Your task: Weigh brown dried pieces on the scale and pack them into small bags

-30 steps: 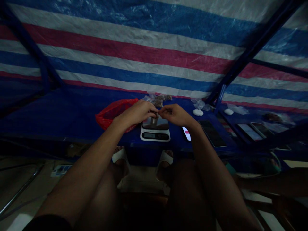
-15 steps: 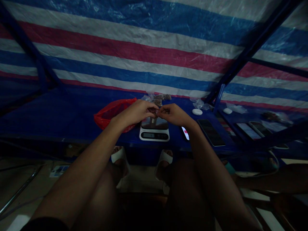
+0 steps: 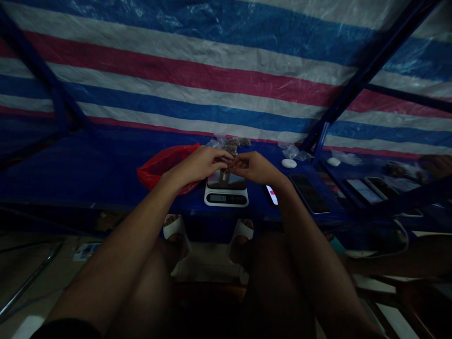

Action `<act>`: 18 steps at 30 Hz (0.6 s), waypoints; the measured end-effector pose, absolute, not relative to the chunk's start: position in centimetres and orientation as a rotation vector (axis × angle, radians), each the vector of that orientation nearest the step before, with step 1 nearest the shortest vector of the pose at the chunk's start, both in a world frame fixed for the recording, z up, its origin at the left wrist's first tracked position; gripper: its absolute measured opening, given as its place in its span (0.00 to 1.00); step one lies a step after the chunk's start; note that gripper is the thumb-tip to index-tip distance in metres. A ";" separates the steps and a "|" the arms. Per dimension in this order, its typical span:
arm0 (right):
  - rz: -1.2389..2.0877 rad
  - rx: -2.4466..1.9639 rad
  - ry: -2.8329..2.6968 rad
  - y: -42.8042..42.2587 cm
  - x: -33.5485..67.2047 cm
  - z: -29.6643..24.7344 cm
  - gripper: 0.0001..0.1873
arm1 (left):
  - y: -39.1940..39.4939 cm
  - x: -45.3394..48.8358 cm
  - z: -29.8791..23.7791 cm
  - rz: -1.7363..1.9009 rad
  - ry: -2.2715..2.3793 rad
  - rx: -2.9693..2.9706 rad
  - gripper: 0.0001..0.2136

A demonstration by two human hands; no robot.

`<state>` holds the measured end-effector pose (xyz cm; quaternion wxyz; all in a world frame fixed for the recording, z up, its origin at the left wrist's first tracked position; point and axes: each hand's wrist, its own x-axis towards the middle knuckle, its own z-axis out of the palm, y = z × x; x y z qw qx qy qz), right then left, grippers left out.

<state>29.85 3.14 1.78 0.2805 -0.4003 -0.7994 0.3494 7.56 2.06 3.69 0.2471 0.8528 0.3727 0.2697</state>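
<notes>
A kitchen scale (image 3: 226, 199) with a white front and a dark plate lies at the near edge of the blue surface. On its plate stands a small metal cup (image 3: 225, 176), its rim partly hidden by my fingers. My left hand (image 3: 208, 160) arches over the cup from the left, thumb and fingers bent together. From the right, my right hand (image 3: 257, 167) pinches with its fingertips, which meet those of the left. Whatever the fingertips hold is too small and dark to name. Just behind the hands lie clear bags of brown bits (image 3: 233, 146).
A red plastic bag (image 3: 151, 172) lies open left of the scale. To the right are a lit phone (image 3: 271, 195), a dark phone (image 3: 309, 193) and a white oval object (image 3: 288, 163). Another person's hand (image 3: 438, 165) shows at far right, beyond the blue frame.
My fingers have shifted slightly above the cup, and more of its rim shows. Another person's hand has appeared at the far right. The scale stays in place.
</notes>
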 end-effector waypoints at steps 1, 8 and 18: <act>0.929 -1.077 -2.134 3.2 29.8 1.8 0.12 | 2.1 7.6 3.6 0.745 1.018 2.331 0.14; 0.896 -1.062 -2.129 3.1 29.7 2.0 0.12 | 2.2 7.4 3.3 0.802 1.080 2.263 0.14; 0.820 -1.116 -2.134 3.1 29.8 2.2 0.12 | 2.8 8.4 1.5 1.001 0.972 1.897 0.13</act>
